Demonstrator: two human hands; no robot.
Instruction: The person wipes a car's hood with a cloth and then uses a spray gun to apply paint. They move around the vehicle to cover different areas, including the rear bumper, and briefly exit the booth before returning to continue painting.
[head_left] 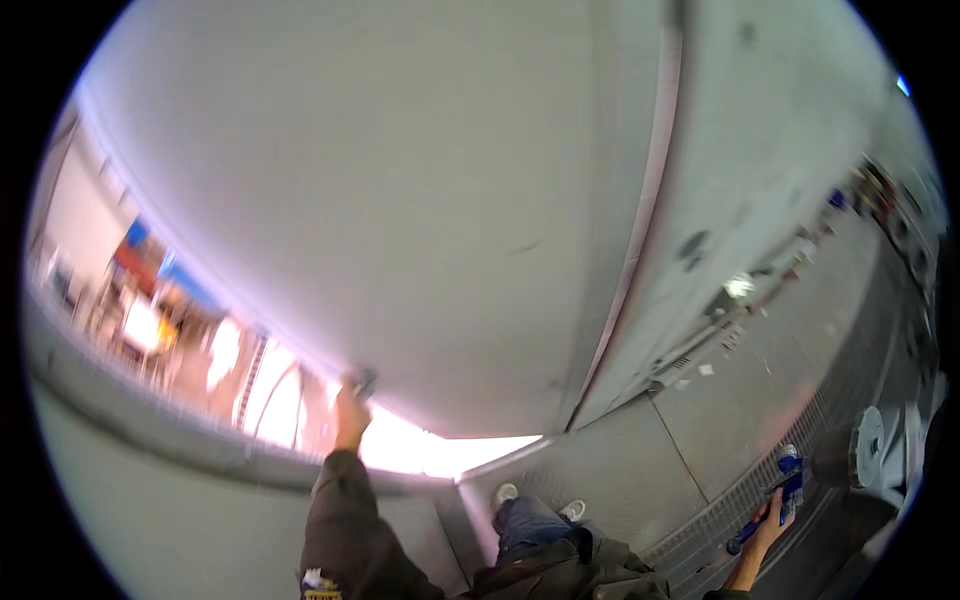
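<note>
Left fingers (351, 388) touch a grey panel (400, 200); right fingers (775, 509) hold a blue tool (793, 484).

Our left hand is at the near edge of a large door panel (380, 200), which spreads ahead of it; an opening onto a workshop (145, 320) lies left of that left hand (351, 415). Between our hands, both shoes (507, 493) are on the floor (745, 430). In our right hand (770, 527) is a handheld tool (792, 482); a disc (868, 447) sits to its right. Ahead of that hand, scraps (706, 370) lie along the base of a wall panel (750, 150).
</note>
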